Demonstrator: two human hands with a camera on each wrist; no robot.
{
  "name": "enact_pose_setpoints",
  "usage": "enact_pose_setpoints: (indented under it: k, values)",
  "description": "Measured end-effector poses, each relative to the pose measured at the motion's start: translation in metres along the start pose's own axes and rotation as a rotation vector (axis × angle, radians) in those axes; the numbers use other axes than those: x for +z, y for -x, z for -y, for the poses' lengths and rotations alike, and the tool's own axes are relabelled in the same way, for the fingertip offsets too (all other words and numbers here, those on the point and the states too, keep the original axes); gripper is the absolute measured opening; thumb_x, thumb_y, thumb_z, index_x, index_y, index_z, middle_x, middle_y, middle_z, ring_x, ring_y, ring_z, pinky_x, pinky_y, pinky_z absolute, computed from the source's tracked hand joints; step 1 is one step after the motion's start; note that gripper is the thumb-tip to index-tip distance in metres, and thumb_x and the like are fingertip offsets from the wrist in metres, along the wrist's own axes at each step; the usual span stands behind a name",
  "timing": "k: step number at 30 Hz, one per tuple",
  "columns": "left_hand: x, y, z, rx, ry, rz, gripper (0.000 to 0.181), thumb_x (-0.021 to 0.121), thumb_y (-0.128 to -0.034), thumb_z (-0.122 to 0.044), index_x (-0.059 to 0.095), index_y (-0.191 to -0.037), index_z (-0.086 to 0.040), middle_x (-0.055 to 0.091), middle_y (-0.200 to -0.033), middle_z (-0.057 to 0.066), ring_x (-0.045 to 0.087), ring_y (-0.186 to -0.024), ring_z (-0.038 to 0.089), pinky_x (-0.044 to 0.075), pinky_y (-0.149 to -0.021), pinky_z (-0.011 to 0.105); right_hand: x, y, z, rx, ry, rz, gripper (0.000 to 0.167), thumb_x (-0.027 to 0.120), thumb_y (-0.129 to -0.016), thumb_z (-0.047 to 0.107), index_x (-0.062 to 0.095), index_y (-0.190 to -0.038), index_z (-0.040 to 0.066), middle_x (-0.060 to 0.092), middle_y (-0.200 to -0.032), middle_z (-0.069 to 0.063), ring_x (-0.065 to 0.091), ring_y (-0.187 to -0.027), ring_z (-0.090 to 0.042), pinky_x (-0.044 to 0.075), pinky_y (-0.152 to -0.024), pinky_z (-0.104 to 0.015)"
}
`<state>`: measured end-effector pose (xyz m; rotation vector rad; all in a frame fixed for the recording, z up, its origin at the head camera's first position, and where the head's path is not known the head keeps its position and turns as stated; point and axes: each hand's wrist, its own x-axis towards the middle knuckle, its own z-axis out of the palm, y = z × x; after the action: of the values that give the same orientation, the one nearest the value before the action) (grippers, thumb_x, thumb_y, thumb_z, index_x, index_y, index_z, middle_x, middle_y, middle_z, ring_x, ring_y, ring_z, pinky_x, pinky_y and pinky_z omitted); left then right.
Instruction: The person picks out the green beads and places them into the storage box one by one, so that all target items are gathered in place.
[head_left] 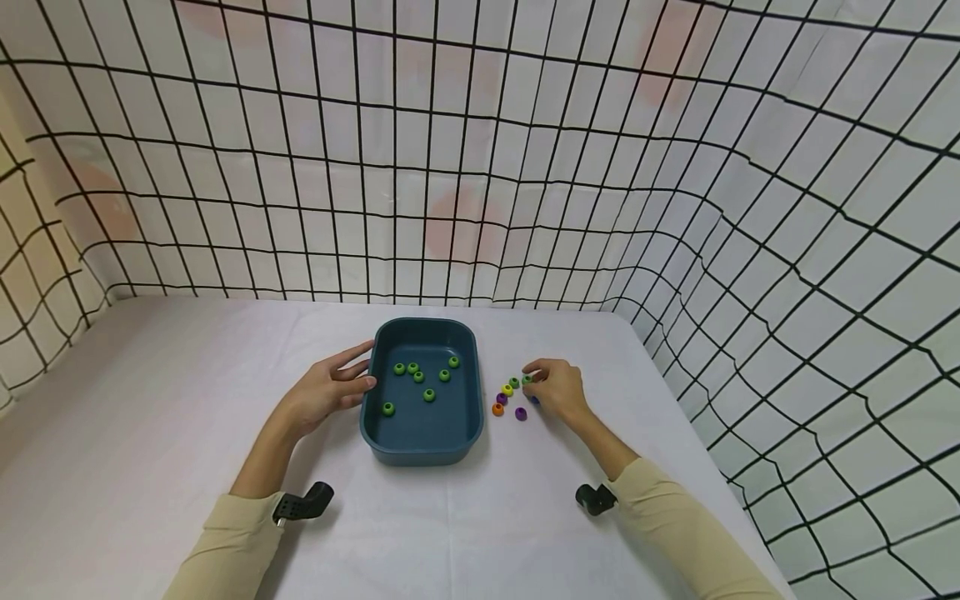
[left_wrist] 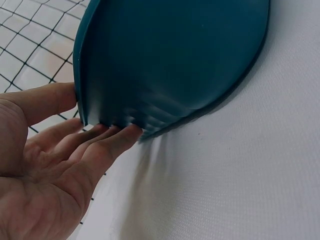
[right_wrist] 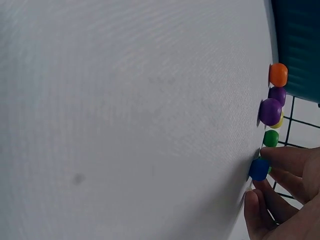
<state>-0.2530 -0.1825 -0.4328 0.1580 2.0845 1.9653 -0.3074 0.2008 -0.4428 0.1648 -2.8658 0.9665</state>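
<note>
A dark blue rectangular tray (head_left: 422,457) holds several green beads (head_left: 429,395). My left hand (head_left: 322,392) grips its left side, the thumb over the rim and the other fingers against the outer wall, as the left wrist view shows. To the right of the tray, my right hand (head_left: 558,390) pinches a green bead (head_left: 527,379) between thumb and fingertips. In the right wrist view a blue bead (right_wrist: 259,169) partly hides that bead. Nearby lie another green bead (head_left: 513,382), a yellow bead (head_left: 507,390), two purple beads (head_left: 521,413) and an orange bead (head_left: 498,409).
A white cloth (head_left: 450,533) covers the table. Black wire mesh (head_left: 450,175) stands along the back and both sides, with white sheeting behind it. A black wrist camera (head_left: 303,502) sticks out from the left sleeve, another camera (head_left: 596,498) from the right.
</note>
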Motion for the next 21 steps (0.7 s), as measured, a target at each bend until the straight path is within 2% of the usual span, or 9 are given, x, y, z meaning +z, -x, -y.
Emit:
enact_pose_setpoints:
  k: [9, 21]
  values:
    - [0.0007, 0.0000, -0.0006, -0.003, 0.011, -0.004, 0.077, 0.066, -0.0982, -0.009, 0.025, -0.163, -0.018, 0.026, -0.165, 0.022, 0.045, -0.142, 0.039, 0.056, -0.098, 0.033, 0.0015, -0.0002, -0.0027, -0.007, -0.002, -0.012, 0.022, 0.080, -0.081, 0.005, 0.079, -0.103, 0.006, 0.077, -0.092, -0.012, 0.069, -0.085, -0.025, 0.056, -0.079, -0.043]
    - [0.0006, -0.0001, -0.0009, -0.006, 0.010, -0.005, 0.076, 0.066, -0.0983, -0.009, 0.025, -0.163, -0.018, 0.026, -0.165, 0.022, 0.045, -0.143, 0.039, 0.056, -0.099, 0.033, 0.0012, -0.0005, -0.0011, -0.031, -0.008, -0.033, 0.019, 0.080, -0.081, 0.005, 0.079, -0.100, 0.005, 0.077, -0.091, -0.012, 0.070, -0.081, -0.024, 0.055, -0.073, -0.038]
